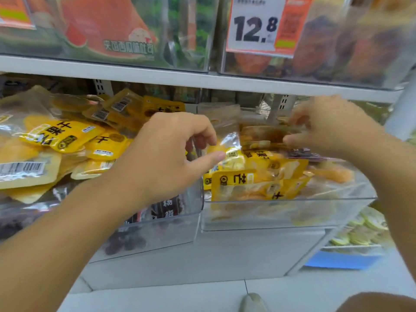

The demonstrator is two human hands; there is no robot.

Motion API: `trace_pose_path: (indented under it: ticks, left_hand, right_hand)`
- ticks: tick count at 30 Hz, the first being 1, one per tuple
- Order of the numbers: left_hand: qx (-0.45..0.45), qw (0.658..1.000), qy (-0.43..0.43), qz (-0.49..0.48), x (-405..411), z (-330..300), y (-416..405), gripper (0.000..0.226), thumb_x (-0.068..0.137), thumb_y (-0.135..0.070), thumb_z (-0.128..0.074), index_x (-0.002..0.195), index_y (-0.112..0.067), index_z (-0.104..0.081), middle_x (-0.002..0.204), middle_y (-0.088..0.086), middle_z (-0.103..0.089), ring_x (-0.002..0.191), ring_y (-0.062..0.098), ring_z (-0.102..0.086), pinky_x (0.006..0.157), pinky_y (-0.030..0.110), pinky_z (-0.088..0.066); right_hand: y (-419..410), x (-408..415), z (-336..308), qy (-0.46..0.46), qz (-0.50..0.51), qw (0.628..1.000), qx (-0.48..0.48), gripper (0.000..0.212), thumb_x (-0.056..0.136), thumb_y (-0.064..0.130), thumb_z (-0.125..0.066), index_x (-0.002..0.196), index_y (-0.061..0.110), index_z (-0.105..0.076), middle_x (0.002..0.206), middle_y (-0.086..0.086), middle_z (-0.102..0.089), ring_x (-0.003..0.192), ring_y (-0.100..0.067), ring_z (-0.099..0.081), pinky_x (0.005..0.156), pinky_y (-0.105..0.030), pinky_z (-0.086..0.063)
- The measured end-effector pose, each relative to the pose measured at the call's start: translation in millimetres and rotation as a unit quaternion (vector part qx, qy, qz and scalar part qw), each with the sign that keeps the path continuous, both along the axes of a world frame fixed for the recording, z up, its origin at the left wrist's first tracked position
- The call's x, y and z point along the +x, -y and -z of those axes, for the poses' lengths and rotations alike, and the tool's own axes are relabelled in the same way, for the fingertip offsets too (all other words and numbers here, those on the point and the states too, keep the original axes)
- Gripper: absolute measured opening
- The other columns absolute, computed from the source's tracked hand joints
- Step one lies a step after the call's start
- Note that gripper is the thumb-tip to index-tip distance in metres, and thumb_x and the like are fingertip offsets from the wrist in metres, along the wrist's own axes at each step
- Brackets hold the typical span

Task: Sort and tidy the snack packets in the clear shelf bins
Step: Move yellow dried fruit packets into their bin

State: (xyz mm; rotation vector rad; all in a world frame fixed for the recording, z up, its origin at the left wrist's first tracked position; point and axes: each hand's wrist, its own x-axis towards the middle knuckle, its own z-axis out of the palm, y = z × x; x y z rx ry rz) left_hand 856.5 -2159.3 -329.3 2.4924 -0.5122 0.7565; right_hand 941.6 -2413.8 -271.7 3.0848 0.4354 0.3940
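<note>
Two clear shelf bins stand side by side. The left bin (157, 235) is heaped with yellow snack packets (65, 136), with dark packets low at its front. The right bin (281, 212) holds more yellow packets (249, 183). My left hand (166, 154) pinches a clear-topped yellow packet (227, 140) at the divide between the bins. My right hand (326, 124) reaches into the back of the right bin and its fingers hold a brownish packet (261, 134), which is blurred.
A white shelf board (202, 79) runs just above the bins, with upper bins and a 12.8 price tag (254, 25) over it. More packets lie in a lower bin (360, 230) at the right. A shoe tip (252, 301) shows on the grey floor.
</note>
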Motion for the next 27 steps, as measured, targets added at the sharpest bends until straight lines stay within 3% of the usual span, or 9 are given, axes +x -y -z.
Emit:
trace_pose_path:
  ticks: [5,7,9,12,17,21,23,25,27]
  left_hand:
    - [0.041,0.996,-0.058,0.059,27,16,38,0.033,0.086,-0.047,-0.072,0.115,-0.033,-0.068,0.108,-0.023,-0.062,0.096,-0.014,-0.053,0.083,0.006,-0.036]
    - [0.070,0.990,-0.096,0.073,33,20,47,0.039,0.089,-0.050,-0.067,0.124,-0.034,-0.064,0.123,-0.021,-0.061,0.112,-0.006,-0.054,0.097,0.020,-0.043]
    - [0.068,0.987,-0.126,0.067,35,22,51,0.043,0.090,-0.053,-0.061,0.129,-0.035,-0.061,0.130,-0.020,-0.059,0.120,0.001,-0.053,0.103,0.031,-0.046]
    - [0.058,0.988,-0.133,0.060,35,22,54,0.043,0.090,-0.053,-0.061,0.130,-0.036,-0.060,0.130,-0.020,-0.060,0.120,0.001,-0.053,0.103,0.032,-0.046]
    - [0.016,0.990,-0.133,0.052,37,23,57,0.060,0.083,-0.060,-0.063,0.137,-0.033,-0.056,0.133,-0.019,-0.058,0.121,-0.001,-0.053,0.103,0.032,-0.048]
    - [-0.182,0.971,-0.139,0.065,35,14,61,0.097,0.063,-0.065,-0.075,0.147,-0.031,-0.040,0.140,-0.015,-0.052,0.116,0.003,-0.059,0.090,0.031,-0.057]
    - [-0.268,0.947,-0.121,0.128,29,3,56,0.074,0.067,-0.049,-0.086,0.131,-0.027,-0.055,0.124,-0.009,-0.067,0.096,0.009,-0.071,0.073,0.032,-0.062]
    - [-0.261,0.948,-0.073,0.166,12,-9,45,0.026,0.073,-0.031,-0.083,0.094,-0.026,-0.070,0.083,-0.012,-0.077,0.065,0.005,-0.071,0.053,0.022,-0.056]
    - [-0.228,0.960,-0.052,0.154,-5,-17,30,0.009,0.075,-0.025,-0.077,0.073,-0.028,-0.069,0.063,-0.020,-0.070,0.053,-0.003,-0.064,0.051,0.010,-0.047]
  right_hand:
    - [49,9,19,-0.145,0.036,0.986,-0.077,0.050,0.080,0.037,-0.080,0.126,0.024,-0.065,0.125,-0.003,-0.066,0.111,-0.027,-0.060,0.093,-0.038,-0.050]
    - [55,14,27,-0.143,0.034,0.988,-0.056,0.053,0.076,0.033,-0.083,0.126,0.030,-0.065,0.126,-0.001,-0.066,0.111,-0.026,-0.060,0.092,-0.038,-0.051]
    - [58,21,33,-0.100,0.035,0.993,-0.050,0.039,0.077,0.030,-0.080,0.114,0.035,-0.071,0.116,0.000,-0.069,0.104,-0.029,-0.063,0.088,-0.040,-0.054]
    - [63,26,31,-0.025,0.028,0.999,-0.034,0.012,0.085,0.024,-0.071,0.093,0.032,-0.076,0.097,0.000,-0.072,0.086,-0.029,-0.065,0.079,-0.044,-0.057]
    - [69,13,18,0.098,-0.042,0.993,0.044,0.013,0.091,0.020,-0.067,0.088,0.027,-0.077,0.081,0.000,-0.072,0.075,-0.025,-0.061,0.073,-0.040,-0.055]
    - [45,-20,6,0.195,-0.203,0.935,0.213,0.010,0.092,0.013,-0.064,0.092,0.014,-0.074,0.075,0.002,-0.067,0.067,-0.012,-0.057,0.066,-0.021,-0.045]
    - [18,-34,13,0.163,-0.277,0.889,0.326,0.008,0.093,0.009,-0.061,0.093,0.012,-0.068,0.080,0.000,-0.067,0.072,-0.012,-0.061,0.069,-0.020,-0.048]
    - [-8,-36,23,0.087,-0.316,0.846,0.421,0.012,0.095,0.007,-0.057,0.091,0.018,-0.061,0.079,0.001,-0.067,0.071,-0.016,-0.064,0.066,-0.028,-0.050]
    - [-28,-33,31,-0.009,-0.325,0.817,0.477,0.015,0.095,0.009,-0.057,0.087,0.022,-0.058,0.068,0.007,-0.065,0.061,-0.012,-0.060,0.059,-0.028,-0.048]
